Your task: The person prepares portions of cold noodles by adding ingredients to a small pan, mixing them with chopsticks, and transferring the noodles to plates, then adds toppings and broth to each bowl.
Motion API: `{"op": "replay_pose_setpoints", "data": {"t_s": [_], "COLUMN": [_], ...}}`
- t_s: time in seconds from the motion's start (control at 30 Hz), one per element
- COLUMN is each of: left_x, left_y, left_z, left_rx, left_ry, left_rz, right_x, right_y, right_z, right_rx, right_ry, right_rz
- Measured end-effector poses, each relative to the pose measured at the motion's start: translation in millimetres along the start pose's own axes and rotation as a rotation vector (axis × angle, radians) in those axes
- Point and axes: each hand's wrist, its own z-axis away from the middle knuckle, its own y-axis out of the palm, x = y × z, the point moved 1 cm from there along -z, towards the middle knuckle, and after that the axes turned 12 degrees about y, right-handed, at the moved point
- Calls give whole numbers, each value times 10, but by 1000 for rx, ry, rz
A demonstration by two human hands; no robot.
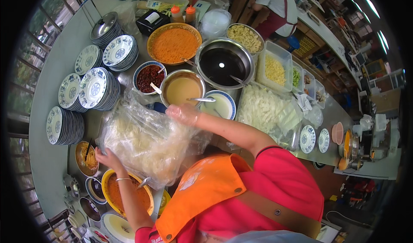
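My left hand [110, 161], bare, has its fingers apart beside a steel bowl of shredded orange food [88, 159] with dark chopsticks in it. I see nothing held there. My right hand [184, 114] wears a thin clear plastic glove. It is over the far edge of a large clear plastic bag [129, 114] of pale noodles [142, 146], close to a dark blue object [159, 107]. Its fingers are bunched, and whether they grip the plastic is hard to see. Just beyond it stands a steel bowl of tan sauce [179, 88] with a spoon.
Stacked patterned plates [95, 85] stand on the left. Ahead are a bowl of chili [149, 78], a basin of orange powder [174, 44] and a basin of dark liquid [222, 62]. Plastic tubs [274, 70] stand to the right. A yellow basin [127, 194] lies under my left forearm. Another person [277, 7] works behind.
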Motion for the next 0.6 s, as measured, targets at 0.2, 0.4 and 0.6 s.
{"op": "replay_pose_setpoints", "data": {"t_s": [0.2, 0.4, 0.6], "left_x": [-2821, -2720, -2600], "left_y": [77, 611, 748], "left_z": [835, 1050, 996], "left_rx": [634, 606, 527], "left_ry": [692, 720, 691], "left_rz": [265, 105, 217], "right_x": [-19, -165, -208], "right_y": [86, 144, 110], "right_z": [110, 101, 150], "right_rx": [-207, -232, -284], "right_ry": [-49, -60, -110], "right_rz": [-32, -120, -52]}}
